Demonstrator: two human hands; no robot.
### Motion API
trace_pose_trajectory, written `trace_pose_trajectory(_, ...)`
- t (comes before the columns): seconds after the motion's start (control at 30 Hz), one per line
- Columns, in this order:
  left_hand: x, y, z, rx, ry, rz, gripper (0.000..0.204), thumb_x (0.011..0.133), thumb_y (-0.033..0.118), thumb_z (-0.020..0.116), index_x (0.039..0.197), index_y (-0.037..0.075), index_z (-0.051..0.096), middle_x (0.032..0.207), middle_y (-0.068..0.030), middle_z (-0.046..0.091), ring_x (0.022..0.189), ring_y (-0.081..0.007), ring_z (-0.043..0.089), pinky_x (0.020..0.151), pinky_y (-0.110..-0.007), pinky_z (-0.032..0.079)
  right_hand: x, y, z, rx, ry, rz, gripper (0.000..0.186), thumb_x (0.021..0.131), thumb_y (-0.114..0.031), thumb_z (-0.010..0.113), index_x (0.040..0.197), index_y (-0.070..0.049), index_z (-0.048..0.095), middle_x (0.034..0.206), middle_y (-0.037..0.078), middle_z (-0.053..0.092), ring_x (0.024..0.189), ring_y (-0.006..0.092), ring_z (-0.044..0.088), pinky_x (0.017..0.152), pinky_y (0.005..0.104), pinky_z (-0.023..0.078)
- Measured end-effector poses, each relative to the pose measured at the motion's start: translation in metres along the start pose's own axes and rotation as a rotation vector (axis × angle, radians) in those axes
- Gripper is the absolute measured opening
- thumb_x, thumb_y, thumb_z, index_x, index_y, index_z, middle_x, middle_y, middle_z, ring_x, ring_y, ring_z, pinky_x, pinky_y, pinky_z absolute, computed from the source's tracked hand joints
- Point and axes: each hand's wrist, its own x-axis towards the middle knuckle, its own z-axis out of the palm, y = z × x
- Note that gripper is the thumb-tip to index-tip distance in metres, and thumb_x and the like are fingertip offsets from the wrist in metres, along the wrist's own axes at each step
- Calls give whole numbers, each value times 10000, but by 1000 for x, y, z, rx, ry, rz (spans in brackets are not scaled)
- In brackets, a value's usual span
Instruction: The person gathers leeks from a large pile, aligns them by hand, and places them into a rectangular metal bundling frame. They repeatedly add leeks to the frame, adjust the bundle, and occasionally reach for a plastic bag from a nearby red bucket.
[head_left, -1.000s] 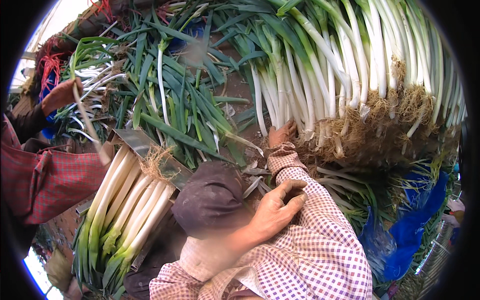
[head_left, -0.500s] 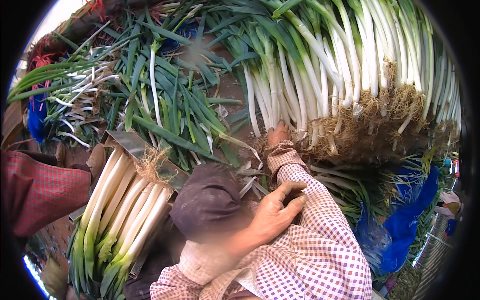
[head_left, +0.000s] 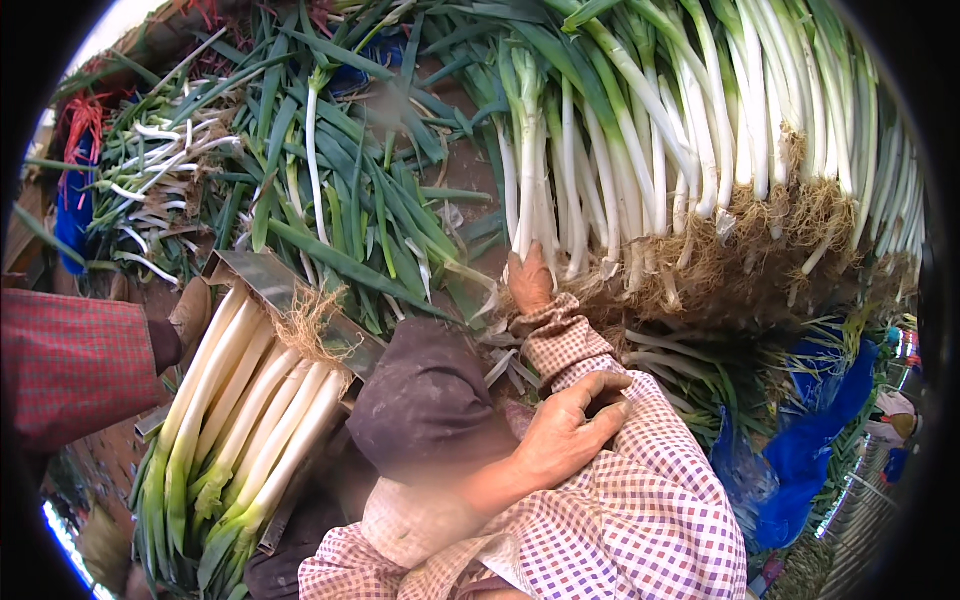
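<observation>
My right hand (head_left: 530,278) reaches forward to the left end of a long row of leeks (head_left: 660,160). Its fingers are closed round the white lower ends of a few leeks (head_left: 528,190), whose roots it hides. Across my right forearm lies my left hand (head_left: 570,430), its thumb and curved forefinger apart with nothing between them. To the left, a bundle of thick leeks (head_left: 255,395) rests in a metal holder (head_left: 265,285), roots toward the far side and green leaves toward me.
Cut green leaves (head_left: 350,190) cover the ground ahead. Thin white stalks (head_left: 165,165) are heaped at the far left. Another person's red checked garment (head_left: 80,355) and shoe (head_left: 190,312) are at the left. Blue plastic (head_left: 815,455) lies at the right, near my dark knee (head_left: 420,400).
My right hand has shifted left and now holds the endmost leek stems, which have moved slightly. My left hand stays on the forearm. Long green leaves at the far left have mostly left the view.
</observation>
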Motion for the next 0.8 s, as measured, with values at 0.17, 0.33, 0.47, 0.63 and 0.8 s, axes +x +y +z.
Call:
trace_pose_trajectory(0.17,0,5,0,21,24,-43,321,911,176,588,1174,-5,555,1029,-128,642,963,-170,597,875,-293,467,13,32,-20,-14,-61,-70,343,913,-214,521,1126,50,471,918,282,600,814,426,620,695,456,496)
trace_pose_trajectory(0.33,2,-4,1,-71,50,-46,316,910,172,590,1172,-2,559,1023,-110,644,958,-150,591,866,-283,465,8,2,-49,-289,-343,-130,433,897,-210,543,1215,68,450,1018,299,595,901,383,617,800,430,507)
trace_pose_trajectory(0.47,3,-5,2,-65,32,-101,317,908,171,591,1171,-3,560,1013,-113,647,946,-144,593,857,-280,466,0,-4,-53,-211,-56,-174,628,882,-241,592,1369,41,312,1348,281,419,1261,369,425,1066,430,363)
trace_pose_trajectory(0.63,3,-3,2,74,47,-23,319,908,175,591,1170,-5,559,1006,-123,647,939,-147,597,853,-282,469,39,-26,-61,-142,139,75,797,856,-298,621,1454,-27,169,1491,242,235,1382,349,253,1149,427,218)
trace_pose_trajectory(0.8,4,-2,4,28,50,-76,324,910,183,592,1170,-8,559,1012,-113,647,936,-147,593,850,-281,468,68,-7,-59,-327,127,40,662,828,-247,617,1375,10,345,1366,276,414,1255,407,421,1053,450,356)
